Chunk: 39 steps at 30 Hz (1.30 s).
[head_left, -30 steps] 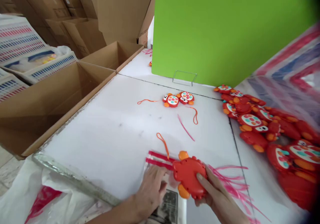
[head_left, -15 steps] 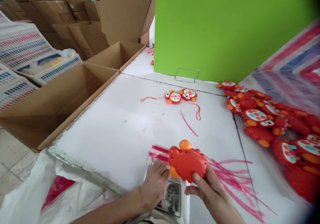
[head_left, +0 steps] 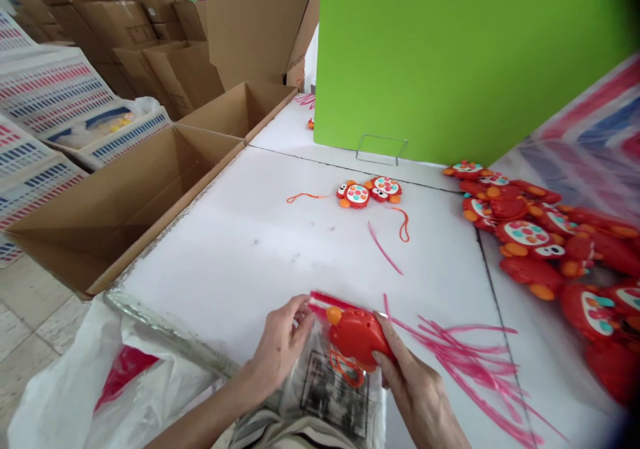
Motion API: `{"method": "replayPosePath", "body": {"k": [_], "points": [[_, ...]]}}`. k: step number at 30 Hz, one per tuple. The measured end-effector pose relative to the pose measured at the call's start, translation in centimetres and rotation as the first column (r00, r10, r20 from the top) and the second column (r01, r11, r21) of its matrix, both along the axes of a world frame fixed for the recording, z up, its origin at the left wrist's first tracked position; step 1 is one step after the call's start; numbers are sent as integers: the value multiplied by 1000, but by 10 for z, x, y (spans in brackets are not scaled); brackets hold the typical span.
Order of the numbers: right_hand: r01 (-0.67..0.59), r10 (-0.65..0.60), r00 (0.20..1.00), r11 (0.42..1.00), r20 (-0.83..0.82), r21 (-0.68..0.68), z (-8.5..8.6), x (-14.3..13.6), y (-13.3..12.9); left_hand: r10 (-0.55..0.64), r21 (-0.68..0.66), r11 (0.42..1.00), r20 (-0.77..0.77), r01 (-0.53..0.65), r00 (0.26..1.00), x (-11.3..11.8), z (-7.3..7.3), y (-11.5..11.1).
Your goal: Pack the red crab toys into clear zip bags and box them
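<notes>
My right hand grips a red plastic toy with an orange foot, its plain back turned up. An orange cord loop hangs below the toy. The toy is at the mouth of a clear plastic bag with a pink-edged top and a dark printed panel; how far inside it is, I cannot tell. Fingers of my left hand pinch the bag's pink edge at its left corner. Loose pink strips lie to the right of my right hand.
Two toys with button faces lie mid-table. A heap of such toys is at the right. Open cardboard boxes line the left edge. A green panel stands at the back, and white plastic hangs at front left.
My right hand has tilted the toy and lowered it to the bag's mouth, so its cord shows. My left hand has moved left and up to the bag's corner. The view has shifted slightly.
</notes>
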State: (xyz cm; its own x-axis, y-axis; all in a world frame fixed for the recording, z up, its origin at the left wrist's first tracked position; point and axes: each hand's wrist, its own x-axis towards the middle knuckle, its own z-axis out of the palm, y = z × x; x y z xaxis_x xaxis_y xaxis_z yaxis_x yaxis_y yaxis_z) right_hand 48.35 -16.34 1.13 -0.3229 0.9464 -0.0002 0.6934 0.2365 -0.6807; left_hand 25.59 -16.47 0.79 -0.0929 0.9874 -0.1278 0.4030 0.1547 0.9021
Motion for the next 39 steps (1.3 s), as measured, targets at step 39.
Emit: {"method": "replayPosePath", "body": {"k": [39], "points": [[484,-486,842,872,233,70,-6,74,35,-117,-205,960,334,193,935,14,-6,5]]}}
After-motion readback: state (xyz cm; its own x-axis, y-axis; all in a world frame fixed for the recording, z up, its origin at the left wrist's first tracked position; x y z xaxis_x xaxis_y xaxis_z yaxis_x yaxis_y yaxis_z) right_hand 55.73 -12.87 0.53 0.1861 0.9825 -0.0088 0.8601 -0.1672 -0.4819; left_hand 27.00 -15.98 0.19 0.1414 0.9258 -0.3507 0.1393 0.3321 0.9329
